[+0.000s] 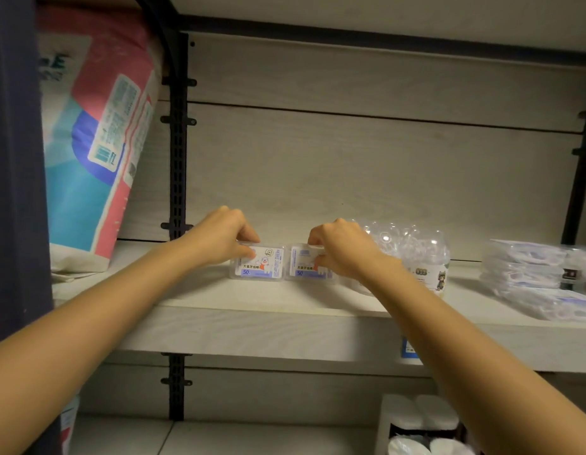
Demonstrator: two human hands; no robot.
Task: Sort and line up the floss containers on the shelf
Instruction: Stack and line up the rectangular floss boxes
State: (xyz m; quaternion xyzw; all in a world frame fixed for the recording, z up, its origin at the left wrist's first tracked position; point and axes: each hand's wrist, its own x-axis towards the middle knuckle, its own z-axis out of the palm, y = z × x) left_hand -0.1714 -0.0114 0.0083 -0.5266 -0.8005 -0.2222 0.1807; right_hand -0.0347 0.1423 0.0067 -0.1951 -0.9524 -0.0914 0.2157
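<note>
Floss containers [278, 267] stand on a pale wood-grain shelf [252, 323], near the middle of its width and set back from the front edge. The shelf runs across the whole view, with a light panelled back wall [350, 159] behind it and a black slotted upright [177, 159] at its left. A big pink, white and blue soft pack [98, 142] leans at the far left of the shelf, beyond the upright. At the far right lies a stack of flat clear packets [528, 270]. Between that stack and the middle stand clear round tubs [416, 251], one with a small cartoon label. Below the shelf, lower right, white rolls [423, 418] show. The two containers are small clear boxes with white and blue labels, upright, side by side and touching or nearly so. The left hand [219, 236] pinches the left box [263, 262] at its upper left corner, thumb on the front, fingers curled over the top. The right hand [344, 249] pinches the right box [303, 261] at its right side, just in front of the tubs. A small blue tag [408, 349] sits on the shelf's front edge.
</note>
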